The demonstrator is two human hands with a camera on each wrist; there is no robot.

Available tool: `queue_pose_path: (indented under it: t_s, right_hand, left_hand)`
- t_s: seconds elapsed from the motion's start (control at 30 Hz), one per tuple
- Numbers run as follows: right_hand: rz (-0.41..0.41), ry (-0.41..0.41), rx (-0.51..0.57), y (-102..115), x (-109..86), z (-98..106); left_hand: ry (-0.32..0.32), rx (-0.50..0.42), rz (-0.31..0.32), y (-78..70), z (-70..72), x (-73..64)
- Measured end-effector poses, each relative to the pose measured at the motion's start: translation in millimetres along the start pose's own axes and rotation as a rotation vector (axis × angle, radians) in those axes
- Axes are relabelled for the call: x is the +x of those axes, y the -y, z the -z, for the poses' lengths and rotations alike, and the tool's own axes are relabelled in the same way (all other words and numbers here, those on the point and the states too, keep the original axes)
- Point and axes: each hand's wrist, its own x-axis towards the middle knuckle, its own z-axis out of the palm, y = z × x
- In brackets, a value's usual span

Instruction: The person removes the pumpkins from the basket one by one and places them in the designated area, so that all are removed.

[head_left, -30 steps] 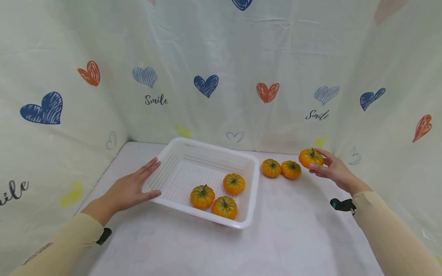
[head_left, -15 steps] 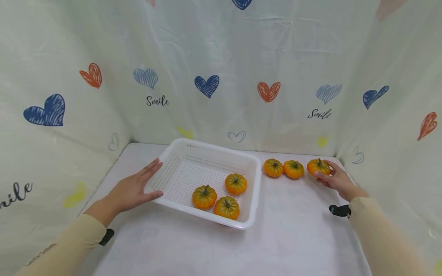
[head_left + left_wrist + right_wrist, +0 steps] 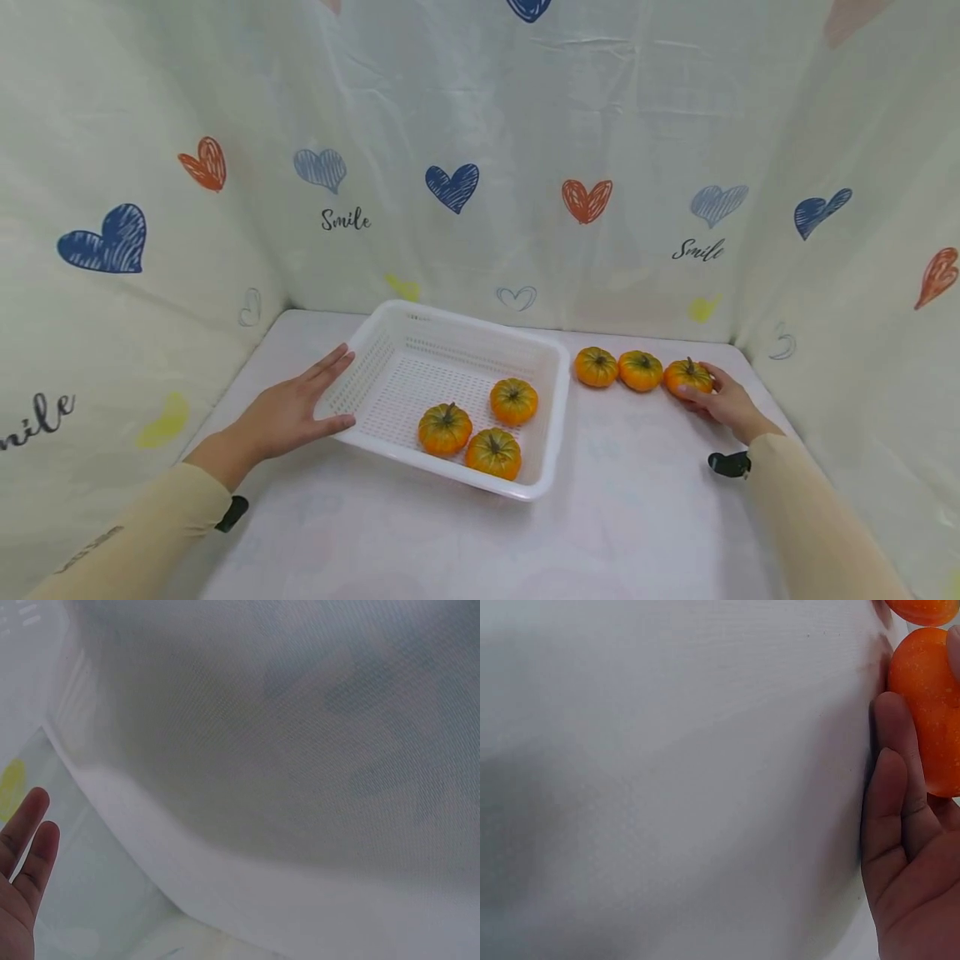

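Note:
My right hand (image 3: 726, 403) grips a small orange pumpkin (image 3: 688, 377) with green streaks and a short stem, low on the table at the right end of a row. Beside it, to the left, sit a middle pumpkin (image 3: 640, 371) and a left pumpkin (image 3: 596, 367). The right wrist view has the held pumpkin (image 3: 928, 705) at its right edge, between fingers and thumb. My left hand (image 3: 288, 412), fingers straight and spread, lies against the left end of a white plastic basket (image 3: 551, 433). Three more pumpkins rest in the basket's right half, among them a front one (image 3: 492, 454).
A white cloth-covered table (image 3: 615, 517) carries everything. Behind and on both sides hangs a pale curtain (image 3: 510, 108) printed with hearts and "Smile". The basket's right rim stands close to the left pumpkin of the row.
My right hand has brought its pumpkin down from the air to the table, beside the other two, and slid it left toward them. The left hand keeps its place at the basket.

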Motion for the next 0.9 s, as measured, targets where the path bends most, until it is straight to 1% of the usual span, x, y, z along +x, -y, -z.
queue_pose_path:
  t_s: [0.07,0.17,0.3,0.4,0.5,0.73,0.9]
  right_hand:
    - [0.004,-0.001,-0.012,1.9,-0.3,1.6]
    - [0.010,0.022,-0.014,7.5,0.7,1.1]
    - [0.019,0.044,-0.020,12.4,3.9,-1.4]
    - [0.018,0.029,-0.017,12.0,4.1,-1.4]
    - [0.014,0.015,0.002,10.7,4.9,-2.8]
    - [0.058,0.009,0.050,8.4,8.8,-2.0]
    - [0.042,0.020,0.076,7.5,12.3,-1.5]
  left_hand:
    - [-0.003,-0.007,-0.010,-0.3,-1.1,1.1]
    - [-0.009,0.007,-0.014,0.4,-1.1,0.7]
    - [-0.009,0.026,-0.003,1.6,-0.5,-0.4]
    - [-0.002,0.023,-0.007,0.7,-0.9,1.6]
    - [0.006,0.022,-0.007,0.4,-1.4,2.1]
    - [-0.001,0.037,-0.003,0.6,-2.8,2.6]
    - [-0.006,0.049,-0.009,2.5,-3.5,2.0]
